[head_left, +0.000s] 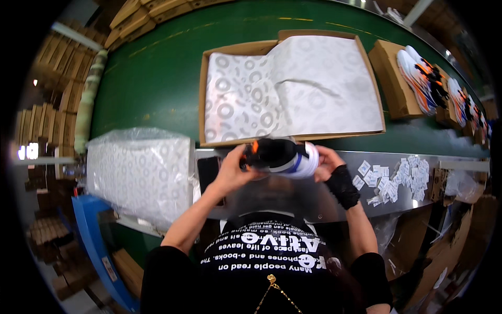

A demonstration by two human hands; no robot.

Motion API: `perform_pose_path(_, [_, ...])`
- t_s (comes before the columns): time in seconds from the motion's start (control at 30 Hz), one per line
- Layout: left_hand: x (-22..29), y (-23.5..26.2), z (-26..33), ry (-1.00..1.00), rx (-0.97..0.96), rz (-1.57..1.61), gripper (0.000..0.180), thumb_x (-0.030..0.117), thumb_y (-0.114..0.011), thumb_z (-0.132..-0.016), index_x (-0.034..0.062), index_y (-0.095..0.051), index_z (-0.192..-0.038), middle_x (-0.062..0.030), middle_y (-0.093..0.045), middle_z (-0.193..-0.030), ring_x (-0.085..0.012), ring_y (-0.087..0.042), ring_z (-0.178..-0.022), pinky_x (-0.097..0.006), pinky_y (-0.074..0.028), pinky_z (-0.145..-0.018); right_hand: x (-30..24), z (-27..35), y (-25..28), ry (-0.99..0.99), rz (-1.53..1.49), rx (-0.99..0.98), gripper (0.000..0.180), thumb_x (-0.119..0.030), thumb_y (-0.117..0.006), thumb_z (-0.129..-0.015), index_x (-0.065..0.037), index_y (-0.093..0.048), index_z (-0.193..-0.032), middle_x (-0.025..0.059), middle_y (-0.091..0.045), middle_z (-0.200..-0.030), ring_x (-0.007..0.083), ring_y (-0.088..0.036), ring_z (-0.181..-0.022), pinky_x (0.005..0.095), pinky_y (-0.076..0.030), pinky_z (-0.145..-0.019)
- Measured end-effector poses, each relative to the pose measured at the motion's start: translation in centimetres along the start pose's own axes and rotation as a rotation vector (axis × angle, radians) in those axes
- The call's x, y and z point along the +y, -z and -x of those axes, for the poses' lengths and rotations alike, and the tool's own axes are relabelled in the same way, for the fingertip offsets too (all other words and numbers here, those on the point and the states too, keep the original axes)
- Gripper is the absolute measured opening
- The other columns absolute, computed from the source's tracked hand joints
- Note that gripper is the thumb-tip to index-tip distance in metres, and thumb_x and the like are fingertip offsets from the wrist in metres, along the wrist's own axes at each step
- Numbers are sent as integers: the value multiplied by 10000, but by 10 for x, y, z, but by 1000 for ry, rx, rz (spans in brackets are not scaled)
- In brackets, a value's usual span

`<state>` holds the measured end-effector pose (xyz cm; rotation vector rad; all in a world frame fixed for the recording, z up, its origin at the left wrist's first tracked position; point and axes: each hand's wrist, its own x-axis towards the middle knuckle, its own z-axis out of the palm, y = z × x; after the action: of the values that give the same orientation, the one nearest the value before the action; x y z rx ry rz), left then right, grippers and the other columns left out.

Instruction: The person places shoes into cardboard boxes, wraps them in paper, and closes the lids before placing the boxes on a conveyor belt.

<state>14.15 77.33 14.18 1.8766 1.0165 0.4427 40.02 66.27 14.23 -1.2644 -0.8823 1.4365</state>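
A running shoe [286, 158] in black, white and blue with an orange patch is held up between both my hands, over the metal ledge. My left hand [234, 170] grips the orange-marked end; my right hand [329, 163], with a black wrist wrap, has its fingers closed round the white end. Just beyond the shoe lies an open cardboard shoebox [203, 99], lined with white patterned tissue paper [324, 83] that covers its inside. A dark phone [210, 170] lies on the ledge beside my left hand.
Small white packets [400, 180] are heaped on the metal ledge [340, 206] at right. A plastic-covered stack of patterned paper [138, 172] sits at left. On the green conveyor belt [151, 89], more shoes [421, 78] rest by boxes at far right. A blue frame [99, 246] stands lower left.
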Motion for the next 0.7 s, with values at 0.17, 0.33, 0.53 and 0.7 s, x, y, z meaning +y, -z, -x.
perform_pose_path(0.17, [19,39,-3,130,45,643,523,178,-731,-642,1,-493,-1072,-45,-555,-951,-104,-509,-864,-243,-409,-782,-41,-7,-25,199,40,12,583,-82,-641,-727,-38,-379,-1246,72,-529,-913,89,-494,-707,227,-430,-674])
perform_pose_path(0.33, [15,59,-57,56,315,710,435,253,-651,-748,0,-483,-1060,-24,-541,-886,-82,-499,-765,-233,-418,-697,-22,-1,-21,94,269,0,426,-116,-650,-739,-10,-498,-1122,60,-576,-887,95,-522,-744,226,-437,-685])
perform_pose_path(0.53, [-23,30,-150,371,378,959,503,381,-548,-826,-49,-454,-1069,-89,-563,-955,-144,-549,-805,-293,-465,-678,3,9,-8,-115,306,0,421,-110,-622,-761,-21,-475,-1145,74,-572,-946,130,-546,-836,248,-436,-750])
perform_pose_path(0.7, [-33,-23,-161,498,23,770,485,360,-478,-866,0,-395,-1179,-111,-515,-1075,-227,-519,-961,-381,-462,-758,36,-10,3,-112,-73,181,391,-196,-613,-789,-56,-464,-1122,70,-561,-963,152,-544,-871,285,-446,-743])
